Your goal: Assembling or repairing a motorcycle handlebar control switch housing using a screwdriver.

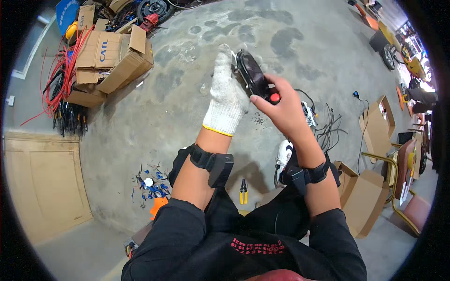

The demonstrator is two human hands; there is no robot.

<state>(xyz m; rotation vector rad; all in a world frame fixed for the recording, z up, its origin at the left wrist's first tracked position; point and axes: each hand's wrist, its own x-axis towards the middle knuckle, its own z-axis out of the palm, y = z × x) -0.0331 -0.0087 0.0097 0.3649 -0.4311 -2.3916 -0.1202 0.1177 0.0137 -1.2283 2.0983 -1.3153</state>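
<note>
Above the concrete floor (187, 93), at chest height, I hold a black oval part (251, 74) between both hands. My left hand (227, 100), in a white knit glove, closes its grip on the part's far edge; my right hand (281, 110), bare, closes its grip on the near end, thumb lying beside a red button (275, 98). To do this step well, I judge the gloved hand should keep the part steady while the bare fingers do the fine work (the glove dulls touch), and the red button should stay facing me.

Packages: a pile of open brown cardboard boxes (110, 58) lies at upper left, one bearing a blue printed mark, beside red cables (58, 77). A blue sign (67, 13) stands behind them. More brown boxes (363, 199) sit at lower right. Yellow-handled pliers (243, 191) lie on the floor between my knees, with blue scraps (152, 185) to the left.
</note>
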